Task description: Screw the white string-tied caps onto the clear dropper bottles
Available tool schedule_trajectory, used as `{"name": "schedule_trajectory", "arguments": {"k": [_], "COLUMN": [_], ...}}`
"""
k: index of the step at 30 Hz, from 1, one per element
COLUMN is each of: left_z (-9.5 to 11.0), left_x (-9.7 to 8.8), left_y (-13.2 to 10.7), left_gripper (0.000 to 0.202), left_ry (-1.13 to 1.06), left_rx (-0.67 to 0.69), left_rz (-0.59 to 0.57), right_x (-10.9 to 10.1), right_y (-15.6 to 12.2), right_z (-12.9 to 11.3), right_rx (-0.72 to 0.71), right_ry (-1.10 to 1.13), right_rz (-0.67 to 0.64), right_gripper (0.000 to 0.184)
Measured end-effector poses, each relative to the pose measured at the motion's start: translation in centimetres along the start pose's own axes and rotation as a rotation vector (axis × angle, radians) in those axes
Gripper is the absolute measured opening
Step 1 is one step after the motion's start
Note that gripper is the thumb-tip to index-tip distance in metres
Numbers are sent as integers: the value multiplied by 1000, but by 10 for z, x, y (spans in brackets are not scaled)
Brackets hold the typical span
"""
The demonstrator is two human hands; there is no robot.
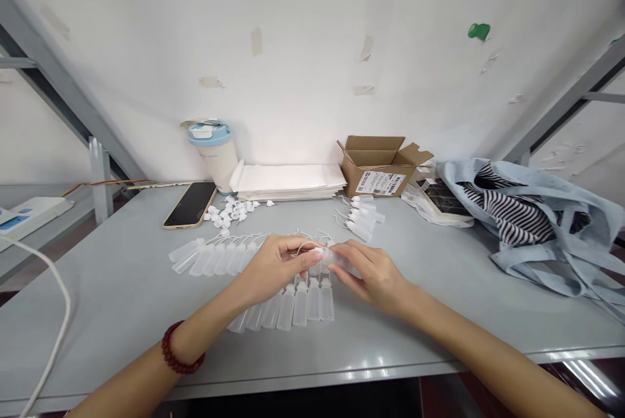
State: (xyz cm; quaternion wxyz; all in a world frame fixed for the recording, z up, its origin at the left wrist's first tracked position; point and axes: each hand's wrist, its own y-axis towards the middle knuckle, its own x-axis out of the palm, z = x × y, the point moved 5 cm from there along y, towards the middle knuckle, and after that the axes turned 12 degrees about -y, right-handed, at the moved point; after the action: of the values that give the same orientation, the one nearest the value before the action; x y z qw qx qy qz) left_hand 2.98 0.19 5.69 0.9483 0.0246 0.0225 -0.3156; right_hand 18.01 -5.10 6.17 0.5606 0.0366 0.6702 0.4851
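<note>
Between my two hands, above the middle of the table, is a small translucent plastic bottle (339, 261). My left hand (278, 260) pinches the white cap (318, 252) at its top, from which a thin strap curls. Wrapped round the bottle's body are the fingers of my right hand (374, 271). Below my hands lies a row of similar bottles (286, 309) with straps at their necks. A second row (215, 258) lies to the left, partly hidden by my left hand. Loose white caps (233, 211) are heaped behind it.
Several more bottles (361, 217) lie in front of an open cardboard box (378, 174). Along the wall are a stack of white envelopes (290, 181) and a tumbler (213, 154). A phone (190, 205) lies left, a blue cloth bag (551, 222) right. A white cable (61, 314) crosses the left edge.
</note>
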Motion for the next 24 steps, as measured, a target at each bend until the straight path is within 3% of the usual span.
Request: {"name": "schedule_trajectory", "arguments": {"k": [5,9,13,16,20,24], "left_z": [-2,-3,0,2,1,-6], "left_x": [0,2,4,5,4,1], "left_y": [-1,-3,-5,-5,-4,-1], "left_gripper": [26,21,17,17,19,24], "left_ry": [-10,51,155,159,100,-30], "left_rx": [-56,78,266,318,239,99], "left_rz": [-30,24,50,33,35,78], "right_x": [-2,0,2,5,6,5], "right_y": [0,-1,1,2,1,-2], "right_z": [-4,-2,6,9,9,7], "right_rx": [-45,-29,131,270,320,239], "right_ry": [-7,56,308,430,433,343], "right_rz": [23,4,-77,-163,-187,-90], "right_gripper": [16,17,18,19,20,20]}}
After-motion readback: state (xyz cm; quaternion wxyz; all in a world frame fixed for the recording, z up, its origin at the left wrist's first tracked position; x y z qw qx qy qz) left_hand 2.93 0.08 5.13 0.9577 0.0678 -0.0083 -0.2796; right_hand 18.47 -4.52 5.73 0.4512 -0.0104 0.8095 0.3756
